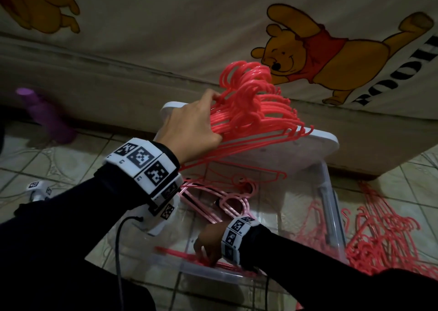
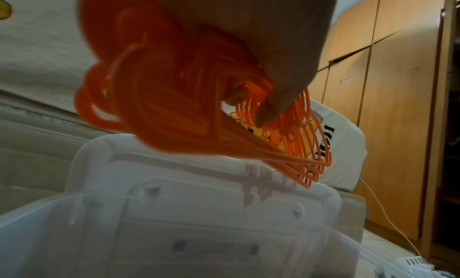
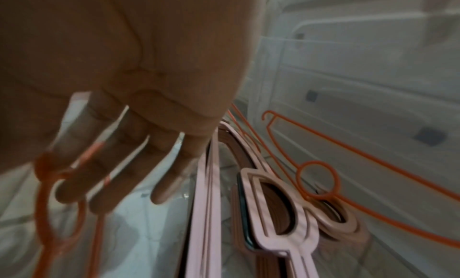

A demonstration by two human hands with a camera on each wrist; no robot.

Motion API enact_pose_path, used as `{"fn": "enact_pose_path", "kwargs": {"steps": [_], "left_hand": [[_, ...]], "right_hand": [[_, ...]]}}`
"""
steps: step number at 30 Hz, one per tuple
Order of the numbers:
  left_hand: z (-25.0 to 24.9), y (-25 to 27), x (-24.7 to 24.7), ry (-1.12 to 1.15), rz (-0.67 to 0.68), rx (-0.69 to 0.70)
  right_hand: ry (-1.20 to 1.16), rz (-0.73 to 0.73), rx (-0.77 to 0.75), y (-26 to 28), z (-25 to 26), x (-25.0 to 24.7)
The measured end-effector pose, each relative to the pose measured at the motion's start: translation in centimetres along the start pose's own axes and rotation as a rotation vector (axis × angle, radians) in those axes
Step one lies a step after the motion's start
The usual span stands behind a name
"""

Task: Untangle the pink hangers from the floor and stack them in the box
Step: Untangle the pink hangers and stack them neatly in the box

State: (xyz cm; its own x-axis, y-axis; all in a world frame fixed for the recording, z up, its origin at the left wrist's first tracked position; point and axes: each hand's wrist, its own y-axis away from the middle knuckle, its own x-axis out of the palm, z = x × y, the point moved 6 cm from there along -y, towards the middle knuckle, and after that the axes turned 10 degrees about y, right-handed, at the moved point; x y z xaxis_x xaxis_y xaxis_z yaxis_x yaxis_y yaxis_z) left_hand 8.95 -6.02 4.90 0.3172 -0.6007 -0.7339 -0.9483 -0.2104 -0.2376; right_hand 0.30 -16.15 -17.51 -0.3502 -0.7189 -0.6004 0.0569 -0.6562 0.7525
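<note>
Dim room, with the sleeves nearly black. Both wrist views are soft and smeared close up, colours skewing orange, straight lines bowing at edges.

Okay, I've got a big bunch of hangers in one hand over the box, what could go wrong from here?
1. The thick bunch of bright pink plastic hangers is held by the left hand alone; a weak grip could let it splay or slip.
2. Its hooks could snag the pale pink hangers in the clear plastic box.
3. The right hand reaches inside, under the drop.
</note>
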Motion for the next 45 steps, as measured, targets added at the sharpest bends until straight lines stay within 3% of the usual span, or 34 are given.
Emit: {"fn": "enact_pose_path", "kwargs": {"steps": [8,16,20,25,31,36,41,45], "left_hand": [[0.3,0.0,0.0,0.000,0.001,-0.015],[0.3,0.0,-0.2,-0.025,0.021,-0.017],[0.2,0.0,-0.1,-0.023,0.033,-0.026],[0.3,0.0,-0.2,-0.026,0.038,-0.032],[0.2,0.1,-0.2,-0.030,0.037,-0.024],[0.1,0.2,-0.2,-0.032,0.029,-0.021],[0.1,0.3,-0.5,-0.032,0.009,-0.010],[0.2,0.4,-0.4,-0.032,-0.001,-0.017]], "right_hand": [[0.017,-0.020,-0.034,-0.1,0.9,-0.5],[0.076,-0.273,0.043,0.7,-1.6,-3.1],[0.004,-0.313,0.087,1.3,-3.5,-3.3],[-0.141,-0.219,0.114,1.5,-4.6,-2.9],[-0.267,-0.263,0.103,2.1,-5.0,-3.0],[-0.307,-0.110,0.067,1.4,-5.0,-1.8],[-0.268,-0.161,0.256,0.4,-5.9,-0.5],[-0.199,-0.147,0.284,-0.2,-6.3,0.9]]}}
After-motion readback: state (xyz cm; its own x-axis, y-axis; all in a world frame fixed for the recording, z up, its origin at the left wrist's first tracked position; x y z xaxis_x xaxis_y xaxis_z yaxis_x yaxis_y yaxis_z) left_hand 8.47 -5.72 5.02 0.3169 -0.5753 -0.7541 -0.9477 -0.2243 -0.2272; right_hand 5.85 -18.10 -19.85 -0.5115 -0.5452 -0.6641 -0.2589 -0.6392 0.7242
